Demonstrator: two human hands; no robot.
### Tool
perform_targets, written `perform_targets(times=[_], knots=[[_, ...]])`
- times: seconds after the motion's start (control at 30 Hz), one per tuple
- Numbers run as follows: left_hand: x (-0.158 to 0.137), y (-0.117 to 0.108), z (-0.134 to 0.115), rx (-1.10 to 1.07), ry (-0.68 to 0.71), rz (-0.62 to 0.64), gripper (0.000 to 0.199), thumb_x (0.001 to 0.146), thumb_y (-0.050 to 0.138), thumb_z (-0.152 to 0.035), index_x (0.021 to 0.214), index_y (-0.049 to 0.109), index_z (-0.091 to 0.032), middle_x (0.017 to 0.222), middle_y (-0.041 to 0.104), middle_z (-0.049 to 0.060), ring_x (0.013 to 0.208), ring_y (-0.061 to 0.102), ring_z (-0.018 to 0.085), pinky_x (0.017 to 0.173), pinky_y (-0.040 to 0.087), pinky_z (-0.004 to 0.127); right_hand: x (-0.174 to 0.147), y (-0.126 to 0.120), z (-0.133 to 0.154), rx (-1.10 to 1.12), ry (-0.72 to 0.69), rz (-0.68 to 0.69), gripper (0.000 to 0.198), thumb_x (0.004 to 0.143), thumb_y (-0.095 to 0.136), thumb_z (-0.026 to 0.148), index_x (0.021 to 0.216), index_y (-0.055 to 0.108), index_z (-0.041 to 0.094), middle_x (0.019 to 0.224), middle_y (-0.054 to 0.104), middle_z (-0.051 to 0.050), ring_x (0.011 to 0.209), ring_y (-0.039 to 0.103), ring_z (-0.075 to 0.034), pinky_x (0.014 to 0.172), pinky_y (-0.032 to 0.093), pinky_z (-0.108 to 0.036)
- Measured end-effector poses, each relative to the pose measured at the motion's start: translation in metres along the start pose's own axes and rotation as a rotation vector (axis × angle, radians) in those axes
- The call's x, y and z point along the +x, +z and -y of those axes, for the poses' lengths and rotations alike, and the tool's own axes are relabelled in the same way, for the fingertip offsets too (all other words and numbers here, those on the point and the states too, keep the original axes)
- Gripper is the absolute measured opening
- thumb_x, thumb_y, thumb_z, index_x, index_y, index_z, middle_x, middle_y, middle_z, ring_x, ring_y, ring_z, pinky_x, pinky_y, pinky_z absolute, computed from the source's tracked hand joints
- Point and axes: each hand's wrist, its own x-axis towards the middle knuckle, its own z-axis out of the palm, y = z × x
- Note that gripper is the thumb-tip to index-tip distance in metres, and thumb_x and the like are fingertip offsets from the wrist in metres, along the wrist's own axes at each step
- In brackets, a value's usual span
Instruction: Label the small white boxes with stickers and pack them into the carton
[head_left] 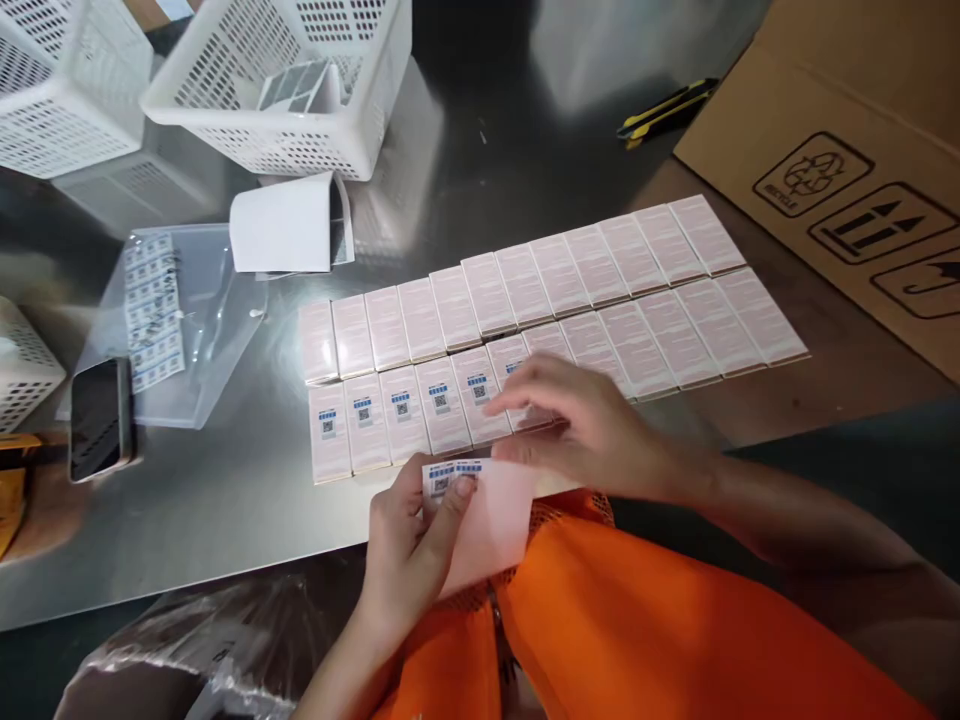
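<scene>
While the orange garment (637, 610) lay closest, at five o'clock from the label sheet (491, 530), a crumpled clear plastic bag (187, 650) sagged at eight. The sheet sat in front of the person's body, at the edge of the metal table (247, 510), two blue-and-white labels showing along its top. At its nine o'clock edge the left hand (405, 545) pinched it, thumb pressed on the label side. Between one and two o'clock the right hand (581, 420) hung over the boxes, blurred, thumb and forefinger spread apart; whether a label clung to a fingertip I could not tell.

Just beyond, the front row of pink boxes (637, 350) ran from ten to two o'clock, at least six at its left end bearing labels. Behind it the back row (517, 285) showed plain faces. Toward ten o'clock lay a phone (97, 420), then a clear plastic sleeve (214, 350) with a strip of printed labels (154, 310). Farther, at eleven, curled a white sheet (281, 225); toward two stood a cardboard carton (840, 100). Farthest were yellow-and-black cutters (664, 112) at one and a white basket (292, 145) holding papers at eleven.
</scene>
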Motion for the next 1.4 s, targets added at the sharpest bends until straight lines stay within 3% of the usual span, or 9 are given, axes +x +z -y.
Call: perform_targets(times=[0.13,0.23,0.3,0.37,0.5,0.6,0.67,0.9,1.4], knots=[[-0.001,0.005,-0.007,-0.051,0.069,-0.031,0.042,0.095,0.052,-0.056,0.082,0.062,-0.017,0.064,0.057,0.001,0.059,0.048,0.013,0.053,0.035,0.021,-0.018,0.017,0.02,-0.214,-0.252,-0.102,0.013,0.095,0.063,0.029,0.096,0.07,0.018,0.09,0.062,-0.002,0.088,0.053,-0.007,0.081,0.041,-0.025],[-0.001,0.008,-0.006,-0.093,0.001,-0.054,0.048,0.096,0.049,-0.059,0.074,0.057,-0.017,0.067,0.057,0.002,0.063,0.05,0.013,0.055,0.037,0.021,-0.028,0.022,0.021,-0.473,-0.499,-0.223,0.01,0.093,0.061,0.022,0.093,0.07,0.018,0.096,0.065,0.001,0.085,0.054,-0.009,0.074,0.036,-0.03],[0.0,0.009,-0.002,-0.081,-0.047,-0.065,0.051,0.094,0.051,-0.062,0.069,0.052,-0.018,0.063,0.052,0.0,0.059,0.045,0.012,0.052,0.034,0.022,-0.03,0.016,0.022,-0.473,-0.613,-0.202,0.013,0.093,0.058,0.022,0.092,0.071,0.02,0.1,0.066,0.003,0.084,0.054,-0.008,0.07,0.036,-0.028],[0.001,0.008,0.003,-0.075,-0.08,-0.061,0.052,0.092,0.052,-0.065,0.068,0.049,-0.018,0.061,0.047,-0.001,0.058,0.041,0.012,0.051,0.031,0.022,-0.025,0.001,0.02,-0.27,-0.523,-0.134,0.014,0.095,0.057,0.024,0.093,0.071,0.02,0.098,0.066,0.003,0.084,0.055,-0.005,0.072,0.04,-0.025],[0.002,0.006,0.011,-0.08,-0.121,-0.078,0.053,0.09,0.054,-0.067,0.069,0.048,-0.019,0.061,0.043,-0.002,0.058,0.038,0.012,0.051,0.028,0.023,0.0,-0.043,-0.005,0.139,0.138,-0.045,0.031,0.094,0.062,0.041,0.092,0.069,0.011,0.088,0.065,-0.003,0.078,0.056,-0.003,0.069,0.044,-0.015],[0.001,0.005,0.013,-0.102,-0.142,-0.111,0.053,0.089,0.056,-0.066,0.069,0.05,-0.018,0.063,0.044,-0.001,0.06,0.037,0.012,0.052,0.028,0.022,0.017,-0.065,-0.038,0.173,0.515,0.036,0.043,0.089,0.064,0.051,0.09,0.069,0.008,0.073,0.06,-0.002,0.061,0.047,-0.002,0.058,0.035,-0.015],[-0.001,0.005,0.013,-0.117,-0.166,-0.121,0.05,0.089,0.057,-0.065,0.071,0.052,-0.018,0.064,0.045,-0.001,0.061,0.036,0.011,0.052,0.028,0.022,0.022,-0.069,-0.053,0.122,0.611,0.139,0.041,0.087,0.064,0.048,0.088,0.07,0.007,0.067,0.057,-0.001,0.056,0.041,0.0,0.056,0.029,-0.015],[-0.003,0.008,0.011,-0.148,-0.239,-0.093,0.047,0.09,0.057,-0.064,0.075,0.054,-0.018,0.067,0.047,-0.001,0.065,0.038,0.013,0.056,0.03,0.022,0.023,-0.064,-0.055,-0.068,0.572,0.275,0.032,0.088,0.063,0.039,0.087,0.074,0.009,0.075,0.062,0.0,0.063,0.045,0.0,0.061,0.027,-0.016],[-0.001,0.011,0.008,-0.076,-0.225,-0.11,0.05,0.092,0.054,-0.063,0.071,0.045,-0.019,0.063,0.039,-0.003,0.062,0.034,0.011,0.055,0.026,0.022,0.013,-0.056,-0.058,-0.146,0.383,0.167,0.023,0.087,0.067,0.032,0.077,0.07,0.01,0.076,0.06,-0.001,0.068,0.045,-0.001,0.067,0.029,-0.015]])
